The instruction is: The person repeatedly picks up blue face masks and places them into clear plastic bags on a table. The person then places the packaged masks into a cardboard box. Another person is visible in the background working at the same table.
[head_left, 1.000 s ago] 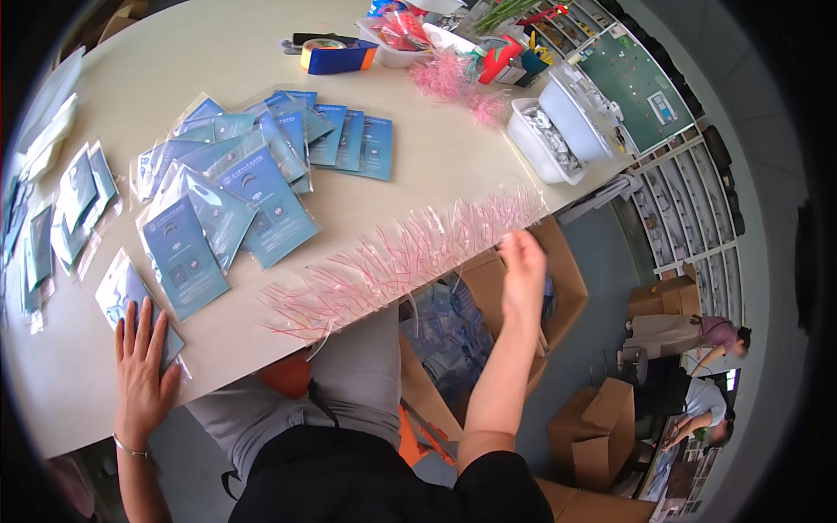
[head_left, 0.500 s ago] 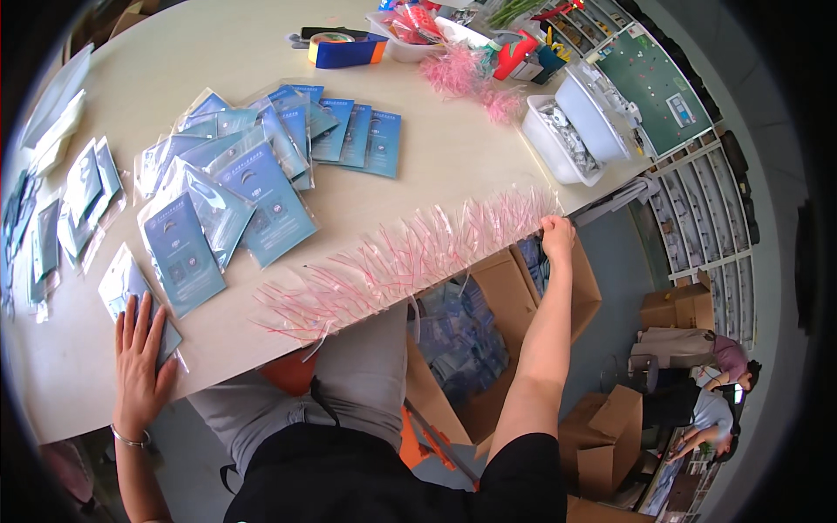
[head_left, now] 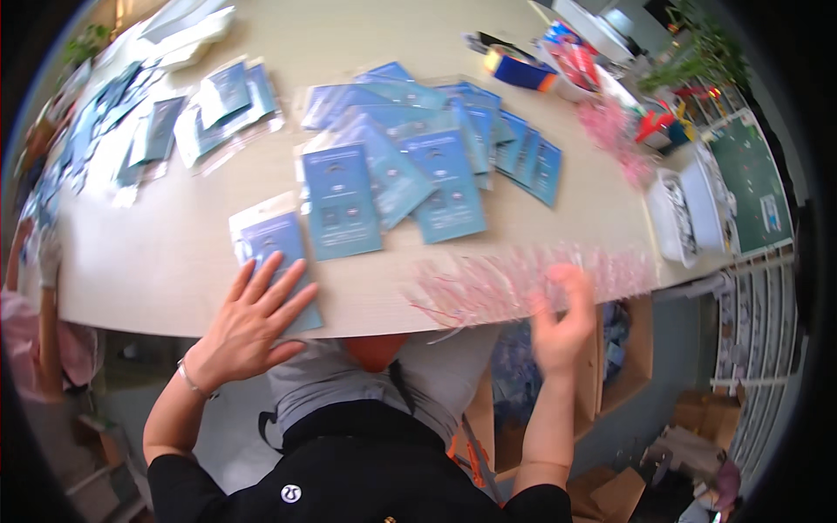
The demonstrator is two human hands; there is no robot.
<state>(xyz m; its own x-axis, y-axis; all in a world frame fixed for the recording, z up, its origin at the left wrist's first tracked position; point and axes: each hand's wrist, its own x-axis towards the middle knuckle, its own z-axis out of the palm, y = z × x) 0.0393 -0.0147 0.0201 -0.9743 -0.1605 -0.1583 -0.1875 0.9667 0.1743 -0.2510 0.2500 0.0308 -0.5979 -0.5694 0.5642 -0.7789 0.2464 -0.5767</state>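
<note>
1. I have the left hand (head_left: 248, 331) flat at the near edge of the table (head_left: 166, 261), its fingers spread and laid over a packet (head_left: 270, 228), a blue card in a clear sleeve.
2. That packet lies left of the middle of the near edge, its lower end close to the edge and its top end pointing toward the far edge.
3. My right hand (head_left: 562, 329) is at the near edge, toward the right corner, in front of a row of pink strips (head_left: 471, 283). Its thumb and forefinger stand apart; it is blurred, so I cannot tell whether the fingers pinch a strip or merely pass over the row.
4. The strips run along the near edge, from about its middle toward the right corner.
5. Farther in from the near edge I see a pile of packets (head_left: 449, 187), overlapping and fanned toward the right edge; more sleeved cards (head_left: 225, 94) lie toward the left edge.
6. A white bin (head_left: 673, 218) stands by the right edge, near a tuft of pink tinsel (head_left: 610, 131).
7. Below the near edge sits a cardboard box (head_left: 632, 370) holding blue packs.
</note>
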